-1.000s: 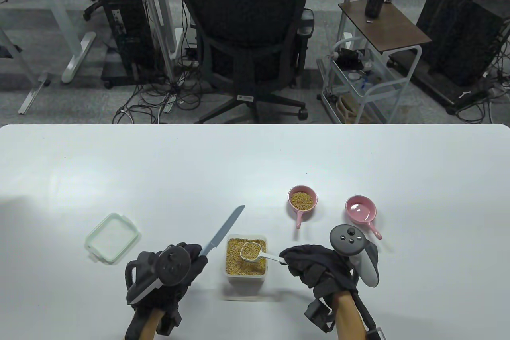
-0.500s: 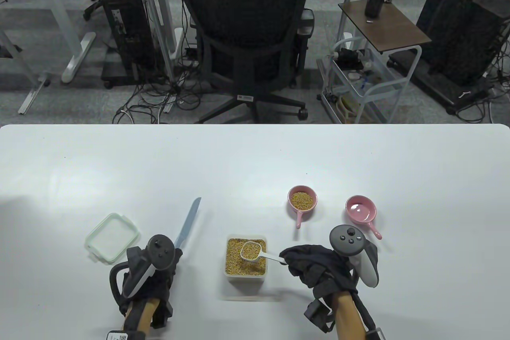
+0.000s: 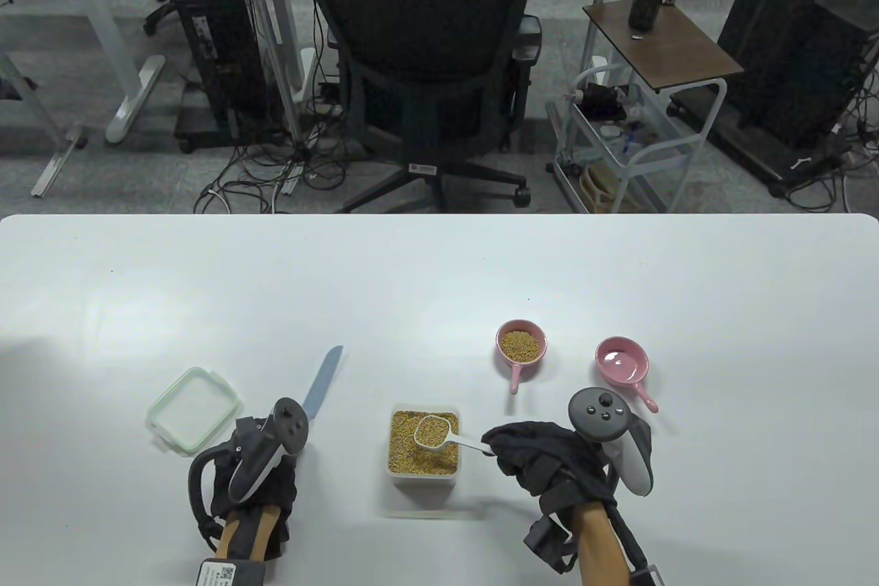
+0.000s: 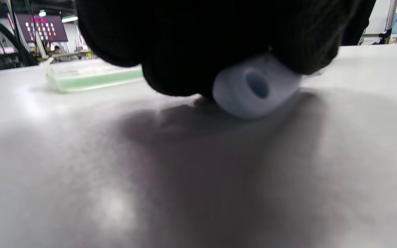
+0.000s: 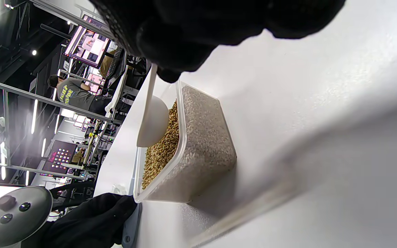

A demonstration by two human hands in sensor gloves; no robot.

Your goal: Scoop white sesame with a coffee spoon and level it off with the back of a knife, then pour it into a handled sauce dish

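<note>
Right hand (image 3: 542,459) pinches white plastic coffee spoon (image 3: 439,433), full, over clear rectangular sesame tub (image 3: 423,447). Left hand (image 3: 257,476) curled round pale-blue-handled knife (image 3: 321,382) near tabletop's front edge.

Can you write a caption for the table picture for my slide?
Right hand holds a filled spoon over the sesame box; left hand grips a knife beside it.

The far half of the desk (image 3: 426,270) is bare and gives wide room. Near the front, the box (image 3: 424,443) of grain stands between both hands. The knife (image 3: 321,383) and the lid (image 3: 193,409) stand on its left side, two pink dishes (image 3: 522,343) (image 3: 621,363) on its right.
</note>
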